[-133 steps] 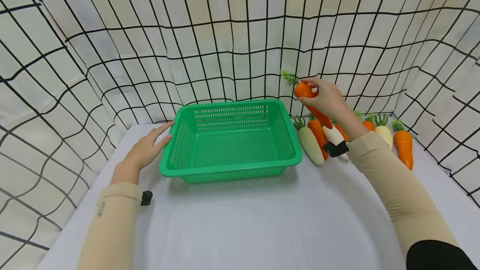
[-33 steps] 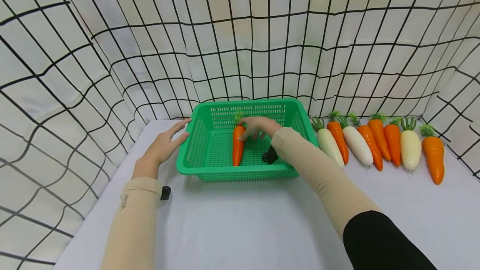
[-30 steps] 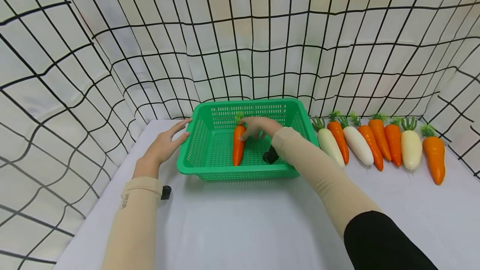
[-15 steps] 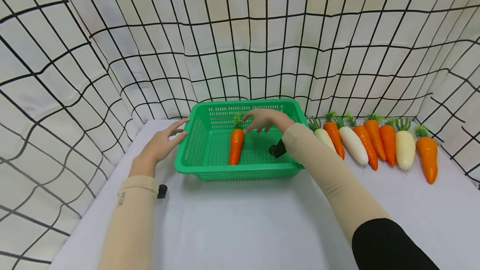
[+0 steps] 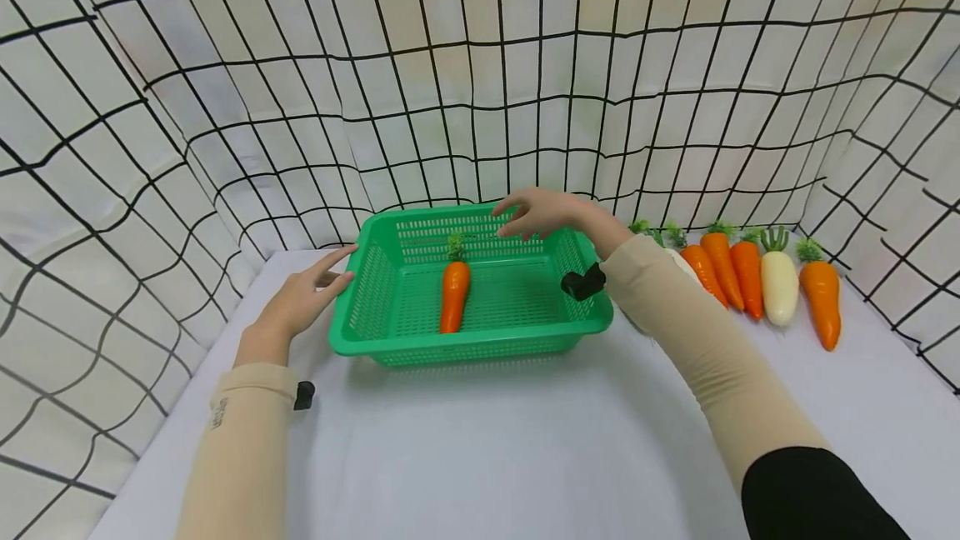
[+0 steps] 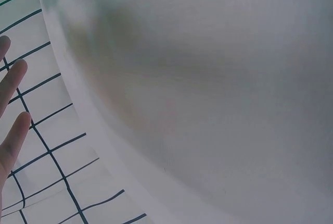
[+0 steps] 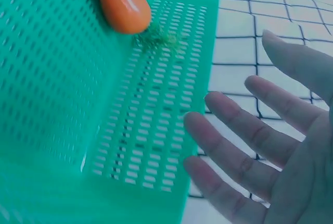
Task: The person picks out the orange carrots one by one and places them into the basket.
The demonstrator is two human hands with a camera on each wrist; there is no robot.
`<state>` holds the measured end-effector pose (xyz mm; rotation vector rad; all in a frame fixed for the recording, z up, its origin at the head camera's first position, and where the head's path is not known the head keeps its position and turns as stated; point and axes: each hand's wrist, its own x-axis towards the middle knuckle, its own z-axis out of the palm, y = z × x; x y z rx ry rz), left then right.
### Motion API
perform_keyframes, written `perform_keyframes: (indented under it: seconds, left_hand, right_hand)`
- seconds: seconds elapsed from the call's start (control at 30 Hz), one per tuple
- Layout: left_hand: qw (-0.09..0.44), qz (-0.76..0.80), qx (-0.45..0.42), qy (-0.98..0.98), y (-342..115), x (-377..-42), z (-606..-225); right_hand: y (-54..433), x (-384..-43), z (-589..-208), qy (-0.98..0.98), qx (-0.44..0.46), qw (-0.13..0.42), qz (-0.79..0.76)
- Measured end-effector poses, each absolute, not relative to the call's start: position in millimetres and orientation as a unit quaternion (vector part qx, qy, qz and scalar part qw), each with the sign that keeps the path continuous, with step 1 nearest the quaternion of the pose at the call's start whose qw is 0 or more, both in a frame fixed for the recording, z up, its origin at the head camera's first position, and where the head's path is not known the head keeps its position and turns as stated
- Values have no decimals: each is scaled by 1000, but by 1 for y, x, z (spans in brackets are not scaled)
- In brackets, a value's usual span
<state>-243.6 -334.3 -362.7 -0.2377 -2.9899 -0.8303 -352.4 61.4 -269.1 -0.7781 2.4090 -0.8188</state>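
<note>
In the head view a carrot [image 5: 454, 297] with a green tuft lies in the left half of the green plastic basket [image 5: 472, 343]. My left hand [image 5: 298, 298] rests its fingertips at the basket's left rim, thumb and fingers extended. Above the basket's back right part hovers my right hand [image 5: 543, 213], holding nothing, its fingers loosely spread. The right wrist view has the right hand [image 7: 270, 140] relaxed beside the basket rim, with the carrot [image 7: 122, 2] lying inside. Only some fingers [image 6: 15, 130] of the left hand show in the left wrist view.
Right of the basket, a row of several carrots [image 5: 822, 303] and white radishes [image 5: 780, 286] lies on the white tabletop [image 5: 465, 448]. My right forearm hides part of that row. Black grid netting [image 5: 480, 98] over white cloth walls in the back and sides.
The right hand took a carrot from over the row into the basket and let go of it. Since then it has lifted and moved right, off the carrot. The left hand stays at the rim.
</note>
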Motion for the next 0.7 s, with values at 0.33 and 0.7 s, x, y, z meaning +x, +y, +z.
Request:
perform_keyframes:
  seconds: [0.33, 0.7]
  left_hand:
    - [19, -268, -82, -960, -334, -244, -365]
    - [23, -266, -86, -960, -335, -244, -367]
  right_hand:
    - [129, -339, -277, 886, -269, 101, -364]
    - [195, -332, -310, 915, -192, 30, -352]
